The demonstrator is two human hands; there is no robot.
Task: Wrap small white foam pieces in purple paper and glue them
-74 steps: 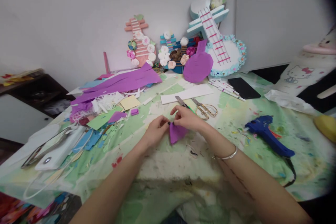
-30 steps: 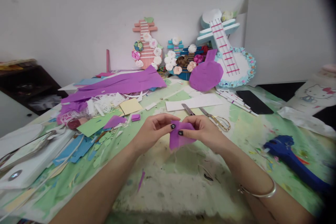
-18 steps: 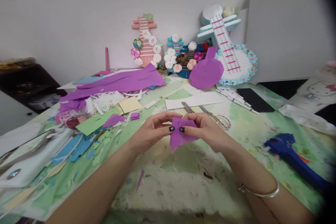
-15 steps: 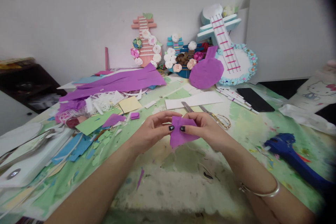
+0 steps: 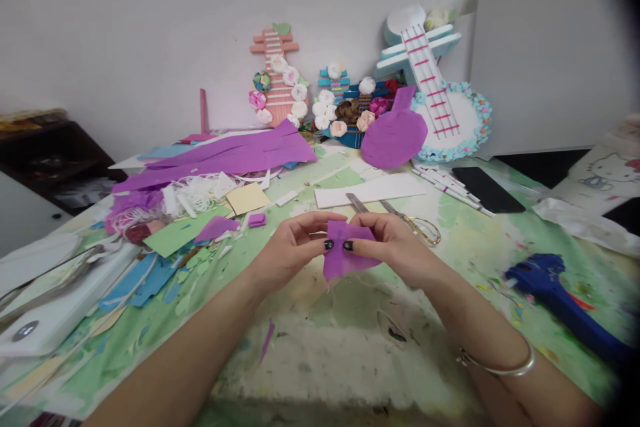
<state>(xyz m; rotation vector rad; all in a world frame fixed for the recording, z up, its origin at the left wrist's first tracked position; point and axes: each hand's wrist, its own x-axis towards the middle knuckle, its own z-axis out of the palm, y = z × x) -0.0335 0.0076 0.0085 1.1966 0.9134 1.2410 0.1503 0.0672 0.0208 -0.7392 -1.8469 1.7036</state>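
In the head view, two hands, left hand (image 5: 285, 250) and right hand (image 5: 397, 250), pinch one small purple sheet (image 5: 350, 261) between thumbs and fingers — it sits centrally, raised above the table (image 5: 310, 360). Just beyond lie one cutter blade (image 5: 357, 204) and one pair of scissors (image 5: 400, 215); rightward, one blue glue gun (image 5: 563, 297) and one black phone (image 5: 487, 189). Four decorated lute shapes (image 5: 461, 113) stand behind — plus one plain purple shape (image 5: 395, 137). A white container (image 5: 600, 177) bears a Hello Kitty print.

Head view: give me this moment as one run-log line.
left grip: pinching purple sheet | right grip: pinching same sheet | scissors: beyond right grip | blue glue gun: right side
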